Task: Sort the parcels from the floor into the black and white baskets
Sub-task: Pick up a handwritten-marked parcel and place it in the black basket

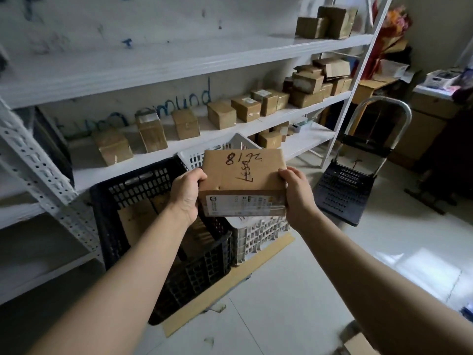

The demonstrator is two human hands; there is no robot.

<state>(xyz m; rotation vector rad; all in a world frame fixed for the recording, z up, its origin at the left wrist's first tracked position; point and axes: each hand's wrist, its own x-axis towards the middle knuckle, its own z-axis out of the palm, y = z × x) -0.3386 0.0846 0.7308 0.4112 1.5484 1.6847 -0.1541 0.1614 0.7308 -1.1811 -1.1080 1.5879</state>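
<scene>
I hold a brown cardboard parcel [243, 179] with handwritten marks on top and a white label on its near side. My left hand [188, 194] grips its left edge and my right hand [297, 194] grips its right edge. The parcel hangs in the air above the white basket [256, 239], which stands on the floor to the right of the black basket [143, 185]. Inside the black basket lie flat brown parcels [138, 219]. Most of the white basket's inside is hidden behind the held parcel.
A white metal shelf rack [158, 62] behind the baskets carries several taped brown boxes. A folding hand trolley [355, 185] stands at the right. Cardboard strips [230, 285] lie on the floor by the baskets, and another parcel [358, 344] shows at the bottom right.
</scene>
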